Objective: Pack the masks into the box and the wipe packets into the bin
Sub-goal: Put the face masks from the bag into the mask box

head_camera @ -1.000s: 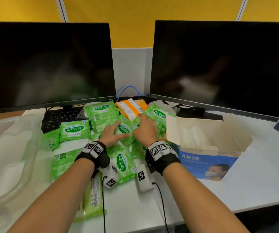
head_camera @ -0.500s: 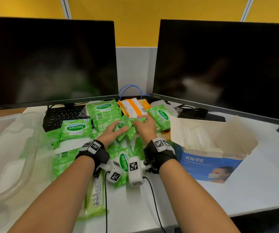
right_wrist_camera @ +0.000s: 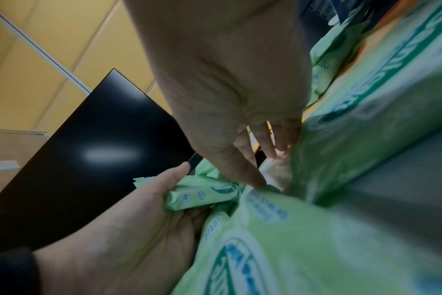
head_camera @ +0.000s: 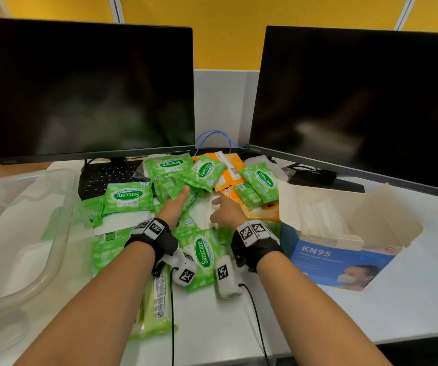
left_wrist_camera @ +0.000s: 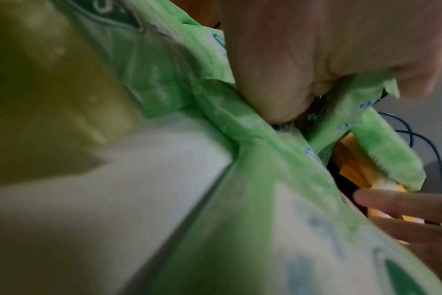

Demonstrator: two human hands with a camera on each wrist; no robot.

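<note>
1. Both hands work the middle of the pile: my left hand (head_camera: pixel 175 207) has its fingers curled round a small green wipe packet (right_wrist_camera: pixel 204 194), gripping it; my right hand (head_camera: pixel 227 211) reaches with fingers loosely spread, touching a white mask (head_camera: pixel 202 216) and holding nothing.
2. Risk, as I judge it: the packets overlap, so lifting one may drag neighbours off the desk (head_camera: pixel 410 313), or bury the mask again.
3. Held packet's long axis runs roughly left-right, tilted; which end leads, I cannot tell.
4. Clear bin (head_camera: pixel 41 260) sits at my left, the KN95 box (head_camera: pixel 339 257) at my right, flaps open.
</note>
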